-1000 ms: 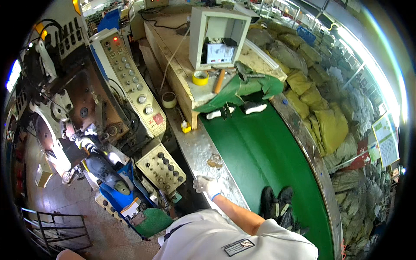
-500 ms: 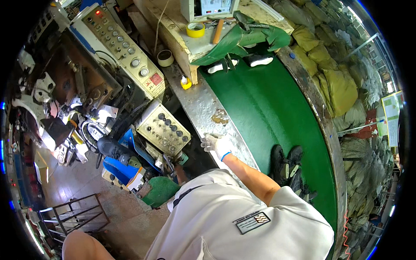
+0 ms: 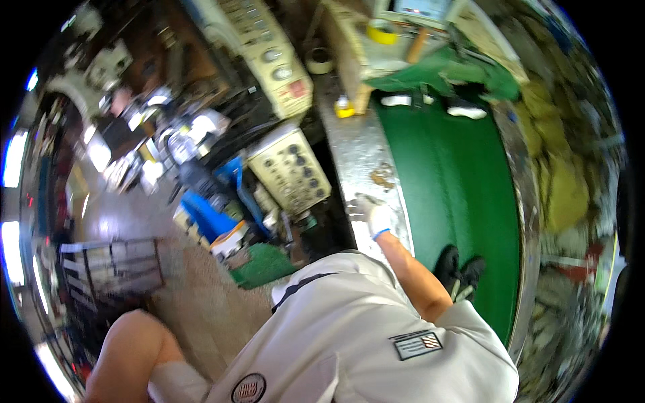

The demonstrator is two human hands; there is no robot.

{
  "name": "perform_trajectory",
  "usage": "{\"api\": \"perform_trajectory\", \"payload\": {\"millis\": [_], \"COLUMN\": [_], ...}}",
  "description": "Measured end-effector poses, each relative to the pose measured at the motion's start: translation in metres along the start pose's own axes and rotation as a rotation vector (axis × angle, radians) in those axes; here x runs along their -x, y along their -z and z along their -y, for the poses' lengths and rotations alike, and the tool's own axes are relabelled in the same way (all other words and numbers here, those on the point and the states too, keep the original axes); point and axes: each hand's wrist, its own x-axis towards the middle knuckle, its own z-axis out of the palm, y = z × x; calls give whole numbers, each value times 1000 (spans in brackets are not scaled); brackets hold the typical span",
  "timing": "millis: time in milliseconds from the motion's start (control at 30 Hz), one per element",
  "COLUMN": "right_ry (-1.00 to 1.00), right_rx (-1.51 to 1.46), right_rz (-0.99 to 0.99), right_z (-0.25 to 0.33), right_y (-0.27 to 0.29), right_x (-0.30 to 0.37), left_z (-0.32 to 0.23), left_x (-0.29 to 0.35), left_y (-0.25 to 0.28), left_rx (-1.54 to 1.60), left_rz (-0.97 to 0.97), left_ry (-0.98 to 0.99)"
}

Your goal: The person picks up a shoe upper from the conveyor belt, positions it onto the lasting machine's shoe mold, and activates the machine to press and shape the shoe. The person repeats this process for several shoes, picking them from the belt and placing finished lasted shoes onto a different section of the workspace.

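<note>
My right hand [image 3: 377,216], in a pale glove with a blue cuff, is over the metal ledge [image 3: 356,154] beside the green conveyor belt [image 3: 440,181]. Its fingers are blurred but look stretched out over the metal, with nothing visible in them. Left of the hand sits a cream control box [image 3: 290,171] with several dark knobs. At lower left my bare left arm [image 3: 131,349] is bent, and its hand is out of view. Black shoes [image 3: 460,269] stand on the belt just right of my right forearm.
A wooden bench [image 3: 366,67] at the far end carries yellow tape [image 3: 381,32] and green cloth [image 3: 447,72] over the belt. White-soled shoes [image 3: 465,109] sit beneath it. Machinery [image 3: 181,144] and a long control panel [image 3: 269,57] fill the left; sacks [image 3: 564,181] line the right.
The view has swung, so the bench, belt and control box appear farther right. More of my bent left arm shows. My right hand stays at the ledge.
</note>
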Motion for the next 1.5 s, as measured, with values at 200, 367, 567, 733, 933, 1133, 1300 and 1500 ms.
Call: {"api": "perform_trajectory", "payload": {"millis": [200,367,567,733,933,1133,1300,1500], "right_ry": [-19,-51,-27,-35,11,304,813,418], "right_rx": [99,171,269,300,342,495,1313,605], "right_rz": [-64,-95,-60,-127,-97,164,150,13], "right_z": [7,8,15,17,17,35,68,58], "right_y": [-16,-23,-33,-53,-87,-189,-281,-194], "right_x": [6,16,23,37,66,80,117,97], "left_z": [8,12,57,79,82,102,113,94], "left_x": [115,392,498,500,466,383,305,270], "left_y": [67,63,93,115,88,68,42,-42], "left_rx": [-1134,-794,-655,-19,3,-4,159,329], "left_rz": [18,-438,-613,-756,-655,-572,-887,-755], "left_ry": [692,2069,1957,1869,1752,1632,1567,1777]}}
